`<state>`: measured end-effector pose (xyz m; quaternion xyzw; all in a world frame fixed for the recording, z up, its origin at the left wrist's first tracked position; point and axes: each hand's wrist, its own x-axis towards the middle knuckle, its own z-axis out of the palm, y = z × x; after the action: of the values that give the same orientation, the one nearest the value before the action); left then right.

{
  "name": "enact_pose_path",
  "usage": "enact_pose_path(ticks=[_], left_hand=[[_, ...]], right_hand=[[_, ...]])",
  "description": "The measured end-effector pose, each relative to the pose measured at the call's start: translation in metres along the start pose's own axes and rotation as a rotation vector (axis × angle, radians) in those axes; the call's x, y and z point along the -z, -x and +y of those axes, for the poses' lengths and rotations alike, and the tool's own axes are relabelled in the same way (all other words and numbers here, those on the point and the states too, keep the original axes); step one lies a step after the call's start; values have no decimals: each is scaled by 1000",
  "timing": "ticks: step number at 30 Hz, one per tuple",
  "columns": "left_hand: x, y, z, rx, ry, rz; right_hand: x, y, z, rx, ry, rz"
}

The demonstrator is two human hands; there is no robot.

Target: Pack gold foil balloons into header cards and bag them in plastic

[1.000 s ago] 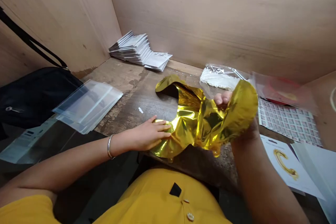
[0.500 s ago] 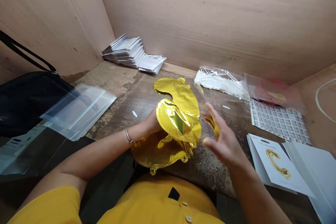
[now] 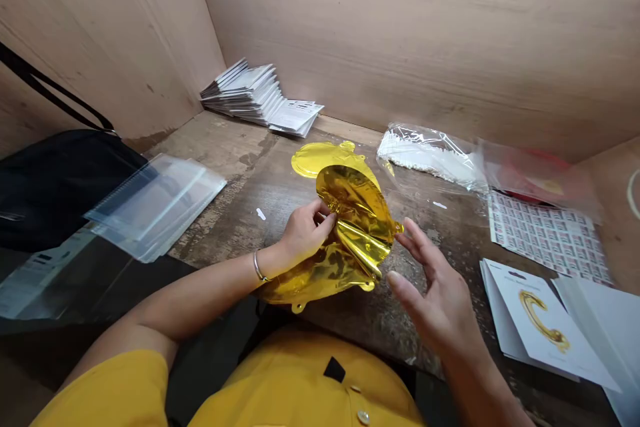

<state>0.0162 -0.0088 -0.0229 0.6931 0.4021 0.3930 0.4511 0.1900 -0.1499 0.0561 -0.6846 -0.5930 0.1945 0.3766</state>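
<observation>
A gold foil balloon [image 3: 363, 213], flat and shiny, is bent and creased in front of me. My left hand [image 3: 307, 233] pinches its inner edge between thumb and fingers, and a bracelet circles that wrist. Part of the foil stands up toward the right; the rest spreads over the worktop near my body and behind the raised part. To its right is my right hand [image 3: 430, 280], thumb and fingers apart, its fingertips close to a small tab on the foil's edge. Whether they touch the tab I cannot tell.
Folded cards [image 3: 250, 97] are stacked at the back left, clear plastic sleeves [image 3: 160, 203] nearer left beside a black bag [image 3: 60, 190]. A bag of white sticks [image 3: 425, 157], a sticker sheet [image 3: 550, 237] and cards with a gold C [image 3: 540, 320] lie right.
My left hand has come out from behind the foil and now grips its inner edge. The front lobe has turned over, showing its darker side. My right hand has shifted slightly right and down.
</observation>
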Motion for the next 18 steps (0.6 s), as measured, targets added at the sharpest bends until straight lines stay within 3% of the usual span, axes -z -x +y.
enact_pose_path(ticks=[4,9,12,15,18], left_hand=[[-1,2,1,-154,-98,-7],[8,13,2,-215,-308,-73],[13,26,-7,-292,-635,-332],[17,37,-14,-435,-839,-612],[22,38,-8,-527,-897,-652]], right_hand=[[-16,-14,18,-243,-221,-78],[-36,-26,44,-480,-816,-126],[-31,-38,47,-475,-922,-90],[-14,-71,37,-373,-770,-48],[17,-119,4,-156,-493,-95]])
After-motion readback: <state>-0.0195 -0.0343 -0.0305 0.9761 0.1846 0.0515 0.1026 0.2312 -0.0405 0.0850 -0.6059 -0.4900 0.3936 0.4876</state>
